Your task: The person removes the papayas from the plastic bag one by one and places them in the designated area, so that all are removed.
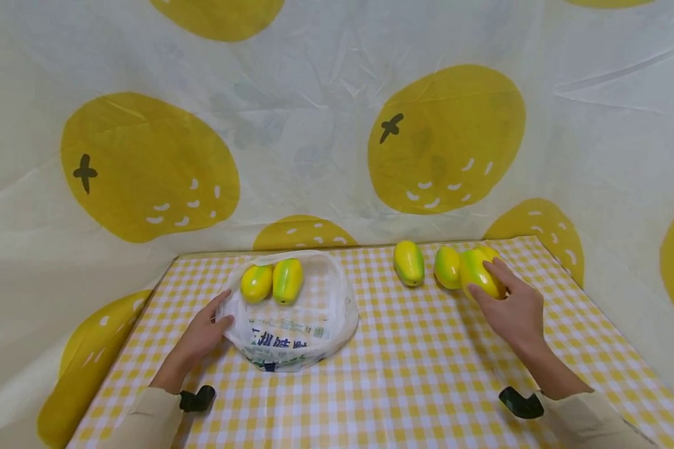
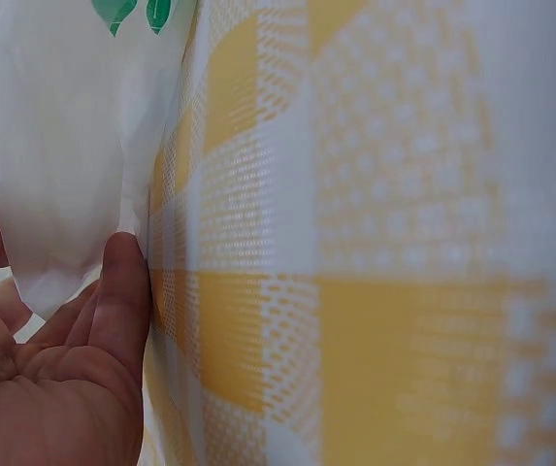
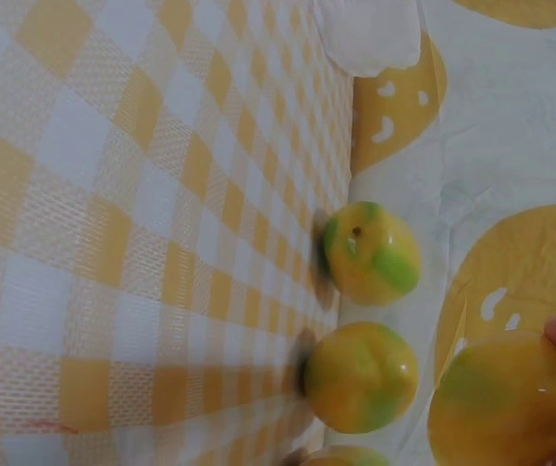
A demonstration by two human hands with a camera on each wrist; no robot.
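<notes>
My right hand (image 1: 517,315) curls round a yellow-green fruit (image 1: 477,272) above the desk (image 1: 415,368). My left hand (image 1: 201,333) pinches the plastic bag's (image 1: 345,305) side; two more fruits (image 1: 288,282) lie inside.

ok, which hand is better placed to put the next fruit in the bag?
Right, probably: the right hand grips a yellow-green fruit, while the left hand is occupied pinching the plastic bag.

A fruit-print sheet (image 1: 320,137) hangs behind a checked tablecloth (image 1: 415,368).
</notes>
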